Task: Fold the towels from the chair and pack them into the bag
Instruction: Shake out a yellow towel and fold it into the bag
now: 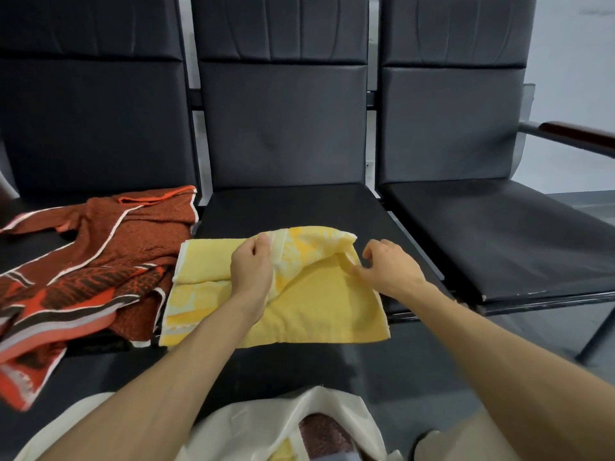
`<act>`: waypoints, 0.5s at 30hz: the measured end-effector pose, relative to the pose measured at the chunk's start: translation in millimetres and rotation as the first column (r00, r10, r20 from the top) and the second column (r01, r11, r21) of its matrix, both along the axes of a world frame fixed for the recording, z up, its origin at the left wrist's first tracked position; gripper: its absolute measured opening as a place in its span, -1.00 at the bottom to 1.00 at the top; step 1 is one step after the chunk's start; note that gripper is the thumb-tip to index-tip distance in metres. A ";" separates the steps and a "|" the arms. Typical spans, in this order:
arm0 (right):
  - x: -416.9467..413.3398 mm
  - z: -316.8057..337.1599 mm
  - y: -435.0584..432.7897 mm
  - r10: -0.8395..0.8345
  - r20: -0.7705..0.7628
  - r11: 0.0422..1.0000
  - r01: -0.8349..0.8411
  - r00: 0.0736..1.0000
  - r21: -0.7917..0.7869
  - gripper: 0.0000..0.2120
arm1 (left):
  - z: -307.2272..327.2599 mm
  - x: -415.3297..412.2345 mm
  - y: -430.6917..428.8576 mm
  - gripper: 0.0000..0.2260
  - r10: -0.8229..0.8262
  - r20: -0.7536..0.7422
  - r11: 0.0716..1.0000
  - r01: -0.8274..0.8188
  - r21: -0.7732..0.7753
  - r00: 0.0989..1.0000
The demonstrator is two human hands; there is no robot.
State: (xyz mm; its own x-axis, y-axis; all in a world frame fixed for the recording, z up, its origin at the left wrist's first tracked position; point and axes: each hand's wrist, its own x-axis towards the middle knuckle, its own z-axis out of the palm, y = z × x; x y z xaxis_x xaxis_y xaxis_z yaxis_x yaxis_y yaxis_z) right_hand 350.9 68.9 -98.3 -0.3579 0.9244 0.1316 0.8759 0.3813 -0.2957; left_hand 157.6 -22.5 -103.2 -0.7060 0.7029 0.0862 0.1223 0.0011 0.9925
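both arms bare, stretched forward and converging toward centre. left forearm (pixel 159 377) enters from lower left, right forearm (pixel 482 354) from lower right. left hand (pixel 251 264) back-up, knuckles toward camera, wrist about straight, fingers curled over, pinching a lifted edge of the yellow towel (pixel 316 314). right hand (pixel 389 267) just beside it, a small gap between the two, back-up, thumb pointing left toward the other hand, fingers curled in, pinching a raised fold of the same towel. hands level, not touching each other.

no readable text, labels, brands or nos. anywhere
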 end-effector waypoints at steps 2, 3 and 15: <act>-11.1 -0.8 -0.1 0.028 0.057 0.999 -0.030 0.998 0.043 -0.78 | 1.5 -5.6 -3.8 -0.73 0.016 -0.039 1.000 -0.017 -0.009 0.999; -16.4 -2.1 -1.1 0.039 0.111 0.998 -0.045 0.993 0.051 -0.80 | 1.5 -8.4 -6.3 -0.72 0.026 -0.048 1.000 -0.027 -0.015 0.998; -3.1 8.6 7.2 -0.206 -0.522 0.978 0.192 0.828 -0.083 -0.81 | -2.2 -4.6 -16.3 -0.66 -0.063 -0.110 0.997 0.058 -0.050 0.992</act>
